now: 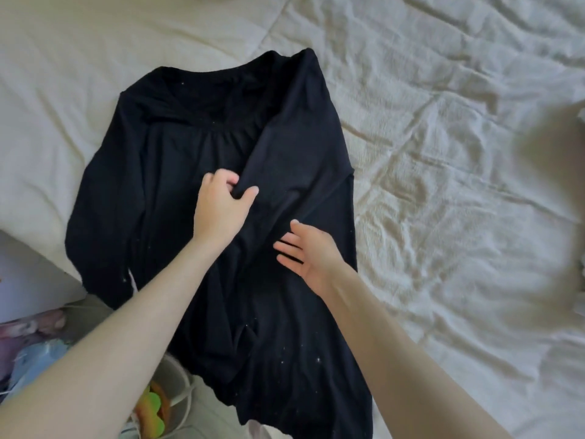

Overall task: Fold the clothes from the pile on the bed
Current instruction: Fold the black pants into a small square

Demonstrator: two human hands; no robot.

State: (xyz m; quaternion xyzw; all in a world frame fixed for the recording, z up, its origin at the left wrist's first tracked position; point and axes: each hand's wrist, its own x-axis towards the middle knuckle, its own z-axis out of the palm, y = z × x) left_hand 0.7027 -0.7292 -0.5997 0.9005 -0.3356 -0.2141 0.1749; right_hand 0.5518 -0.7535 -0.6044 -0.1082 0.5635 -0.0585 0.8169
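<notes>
The left hand [221, 207] pinches the edge of the folded-over flap of the black top [177, 172] — thumb on top, fingers curled beneath. Just right of it and nearer the person, the right hand [308, 251] hovers with fingers spread, holding nothing. The garment lies flat on the bed [459, 153], long axis running away from the hands, neckline farthest; its right side is already folded across the middle — the left hand looks nearer the fold.

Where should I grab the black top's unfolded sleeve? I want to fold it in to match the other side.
Judging by how it lies, grip the left sleeve near its cuff, coming from the outer left edge. It lies flat and straight along the black top on the bed, with its outer edge exposed.
</notes>
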